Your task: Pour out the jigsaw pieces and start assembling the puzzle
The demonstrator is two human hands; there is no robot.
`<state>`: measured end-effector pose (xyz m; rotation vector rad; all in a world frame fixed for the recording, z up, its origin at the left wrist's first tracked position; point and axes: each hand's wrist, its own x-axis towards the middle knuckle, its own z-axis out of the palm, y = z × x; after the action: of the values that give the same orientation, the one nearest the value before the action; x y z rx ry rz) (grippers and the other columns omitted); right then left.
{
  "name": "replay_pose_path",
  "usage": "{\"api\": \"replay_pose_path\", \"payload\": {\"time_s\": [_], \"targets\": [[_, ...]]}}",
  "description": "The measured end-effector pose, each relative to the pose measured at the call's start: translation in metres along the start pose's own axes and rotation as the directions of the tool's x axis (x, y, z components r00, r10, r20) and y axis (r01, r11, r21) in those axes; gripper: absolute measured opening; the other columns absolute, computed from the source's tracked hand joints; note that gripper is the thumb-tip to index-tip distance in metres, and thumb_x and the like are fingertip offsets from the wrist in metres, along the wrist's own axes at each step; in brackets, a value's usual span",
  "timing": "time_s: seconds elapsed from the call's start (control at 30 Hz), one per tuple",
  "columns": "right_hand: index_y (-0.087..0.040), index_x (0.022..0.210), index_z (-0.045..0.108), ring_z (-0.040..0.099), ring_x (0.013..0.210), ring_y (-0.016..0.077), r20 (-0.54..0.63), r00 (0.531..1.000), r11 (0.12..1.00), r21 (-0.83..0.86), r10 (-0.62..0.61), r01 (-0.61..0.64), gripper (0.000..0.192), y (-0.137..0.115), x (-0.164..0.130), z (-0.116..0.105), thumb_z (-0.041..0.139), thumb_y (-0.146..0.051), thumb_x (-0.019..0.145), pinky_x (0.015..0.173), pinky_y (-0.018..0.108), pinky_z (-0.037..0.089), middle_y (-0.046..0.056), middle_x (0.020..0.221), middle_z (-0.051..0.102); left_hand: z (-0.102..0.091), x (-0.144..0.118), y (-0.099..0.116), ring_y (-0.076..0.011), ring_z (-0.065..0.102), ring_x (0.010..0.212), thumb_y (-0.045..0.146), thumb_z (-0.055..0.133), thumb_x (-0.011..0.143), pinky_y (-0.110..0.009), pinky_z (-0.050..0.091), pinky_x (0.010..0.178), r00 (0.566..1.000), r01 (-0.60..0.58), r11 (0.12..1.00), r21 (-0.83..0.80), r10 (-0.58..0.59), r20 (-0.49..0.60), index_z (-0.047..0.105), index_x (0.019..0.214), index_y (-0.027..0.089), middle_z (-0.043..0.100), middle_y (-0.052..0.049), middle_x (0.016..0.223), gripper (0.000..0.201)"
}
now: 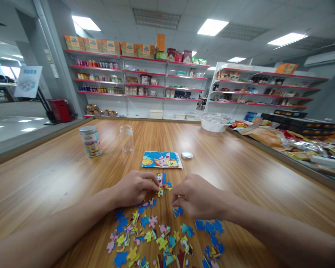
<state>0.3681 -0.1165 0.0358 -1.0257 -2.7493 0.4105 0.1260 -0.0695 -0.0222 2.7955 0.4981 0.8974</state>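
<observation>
A small joined group of jigsaw puzzle pieces [162, 181] lies on the wooden table, in blue, pink and yellow. My left hand [135, 188] rests at its left edge, fingers bent and fingertips pressed on a yellow piece. Just right of the group, my right hand [197, 195] is closed in a pinch; a bit of blue puzzle piece shows at its fingertips, mostly hidden. Below it lies a loose blue piece [178, 211]. Many loose puzzle pieces [149, 235] are spread nearer me, with blue pieces [210, 227] under my right forearm. Beyond the hands lies a cartoon picture card [163, 160].
Right of the card sits a round metal lid [187, 155]. A clear plastic jar [126, 139] and a cartoon-printed can [90, 141] stand at the left. A white bowl [215, 124] is at the far right, near piled packets [270, 136]. Stocked shelves [143, 70] line the back.
</observation>
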Motion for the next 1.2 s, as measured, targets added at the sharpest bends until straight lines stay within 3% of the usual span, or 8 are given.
{"api": "replay_pose_path", "payload": {"time_s": [0.13,0.2,0.43,0.6,0.97,1.2], "targets": [[-0.021,0.095,0.078,0.071,0.068,0.0120,-0.010,0.973,0.960,0.160,-0.232,0.231,0.023,-0.008,-0.002,0.014,0.060,-0.013,0.084,0.059,0.021,0.047,0.001,0.083,0.078,0.000,0.000,-0.001,-0.0158,0.070,0.090,0.001,0.046,0.080,-0.026,0.058,0.082,1.000,0.002,1.000,-0.013,-0.002,-0.007,0.076,0.097,0.019,0.073,-0.005,0.100,0.039],[-0.021,0.095,0.079,0.072,0.070,0.0123,0.025,0.961,0.944,0.194,-0.277,0.267,0.021,-0.008,-0.002,0.019,0.062,-0.014,0.084,0.059,0.020,0.048,0.002,0.083,0.078,0.001,0.000,-0.001,-0.0158,0.071,0.090,0.001,0.047,0.080,-0.026,0.058,0.081,1.000,0.003,1.000,-0.012,-0.004,-0.013,0.076,0.096,0.019,0.073,-0.005,0.100,0.038],[-0.019,0.086,0.078,0.070,0.067,0.0132,0.014,0.986,0.976,0.144,-0.168,0.164,0.012,-0.002,0.000,0.025,0.067,-0.020,0.082,0.060,0.022,0.047,0.003,0.078,0.077,0.000,0.000,-0.001,-0.0161,0.071,0.090,0.000,0.046,0.079,-0.026,0.058,0.081,1.000,0.001,1.000,-0.004,-0.001,-0.012,0.076,0.097,0.019,0.073,-0.005,0.100,0.039],[-0.017,0.075,0.071,0.061,0.057,0.0126,0.002,0.998,0.998,0.002,-0.062,0.062,0.015,-0.002,0.001,0.028,0.069,-0.030,0.082,0.051,0.021,0.035,0.003,0.063,0.069,0.000,0.000,0.000,-0.0158,0.071,0.090,0.001,0.046,0.080,-0.025,0.058,0.080,1.000,-0.003,1.000,0.002,0.003,-0.008,0.076,0.097,0.019,0.073,-0.005,0.100,0.039],[-0.017,0.076,0.067,0.048,0.046,0.0091,-0.242,0.951,0.981,-0.017,-0.193,0.195,0.014,0.007,-0.001,0.040,0.058,-0.024,0.084,0.047,0.022,0.030,-0.001,0.054,0.060,-0.001,0.000,0.001,-0.0155,0.070,0.090,0.001,0.046,0.080,-0.025,0.058,0.079,1.000,0.006,1.000,0.015,-0.006,-0.002,0.075,0.097,0.020,0.073,-0.004,0.100,0.039],[-0.017,0.069,0.064,0.051,0.047,0.0097,-0.183,0.961,0.978,-0.059,-0.206,0.198,0.015,0.012,-0.002,0.044,0.064,-0.028,0.080,0.047,0.023,0.029,0.000,0.056,0.063,-0.001,0.000,0.002,-0.0154,0.070,0.089,0.003,0.049,0.082,-0.025,0.058,0.079,1.000,0.014,1.000,0.018,-0.014,0.007,0.075,0.096,0.020,0.073,-0.005,0.099,0.034]]}}
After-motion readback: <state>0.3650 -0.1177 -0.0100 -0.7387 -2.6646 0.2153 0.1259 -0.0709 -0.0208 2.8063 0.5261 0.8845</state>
